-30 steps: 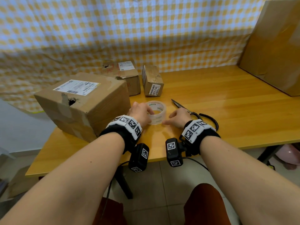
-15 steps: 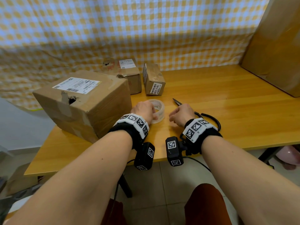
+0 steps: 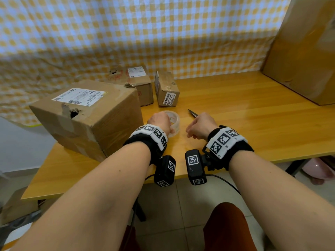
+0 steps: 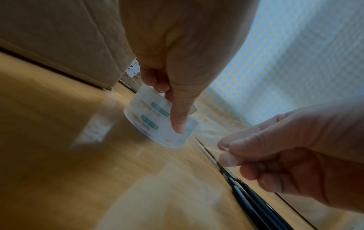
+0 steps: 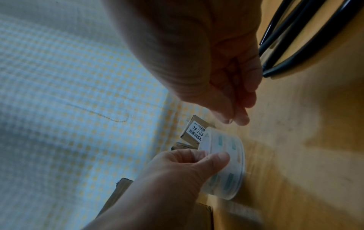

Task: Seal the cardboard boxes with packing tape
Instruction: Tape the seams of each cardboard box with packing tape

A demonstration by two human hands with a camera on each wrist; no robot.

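Note:
A clear packing tape roll (image 3: 174,122) sits on the wooden table (image 3: 253,115), just right of a large cardboard box (image 3: 87,116) with a torn hole and a shipping label. My left hand (image 3: 159,122) grips the roll, its thumb (image 4: 177,121) pressed on the outer face and its fingers over the top rim. My right hand (image 3: 197,127) hovers a short way right of the roll (image 5: 226,168). Its fingers are curled with thumb and fingertips together (image 5: 236,116), and I see no tape strip between them.
Two small cardboard boxes (image 3: 139,86) (image 3: 166,89) stand behind the roll by the checked cloth. Black-handled scissors (image 3: 192,113) lie under my right hand. A big box (image 3: 304,51) leans at the far right. Bare tabletop spreads to the right.
My right hand has let go of the roll and pulled back to the right, curling its fingers. The left hand has closed further over the roll. The head view shifted slightly.

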